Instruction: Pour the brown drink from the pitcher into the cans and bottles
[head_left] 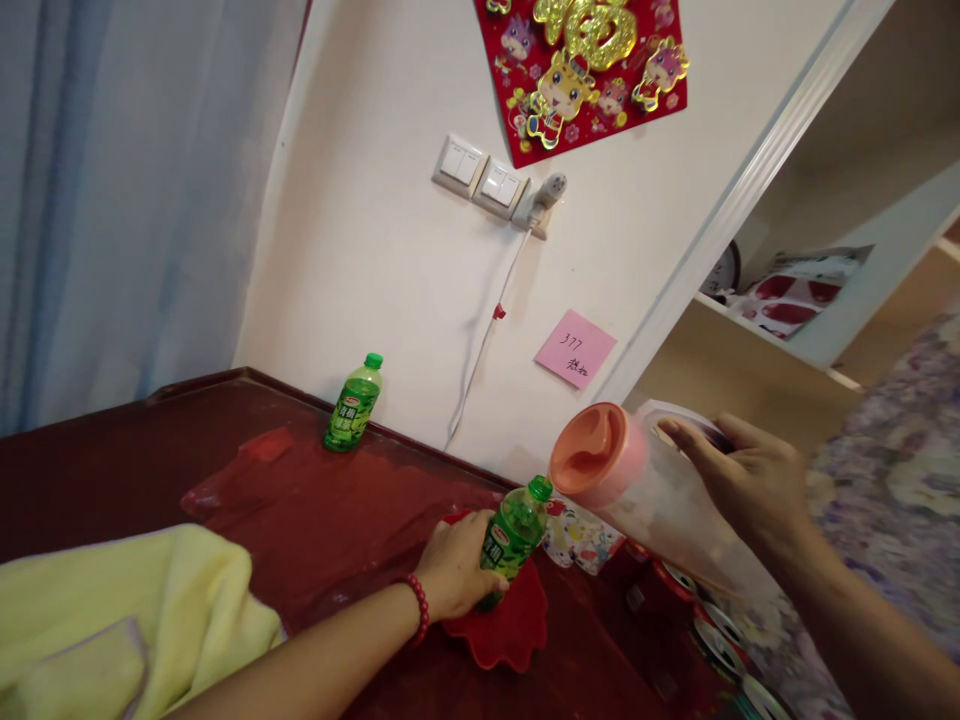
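Note:
My left hand (pixel 456 572), with a red bead bracelet at the wrist, is wrapped round a green-capped drink bottle (pixel 513 535). This bottle is over a red scalloped dish (pixel 501 630); whether its base touches the dish is hidden. On the right, my right hand (pixel 750 478) grips the handle of a clear pitcher (pixel 664 500) with an orange-pink lid (pixel 590 452). The pitcher is tilted, its lid toward the bottle's cap. A second green bottle (pixel 352 405) stands upright by the wall.
A yellow towel (pixel 187 590) lies at the left of the dark red table (pixel 97 475). Several drink cans (pixel 712 645) stand at the lower right. A white cord (pixel 480 360) hangs from the wall socket. A pink note (pixel 576 348) is on the wall, beside open shelves (pixel 780 350).

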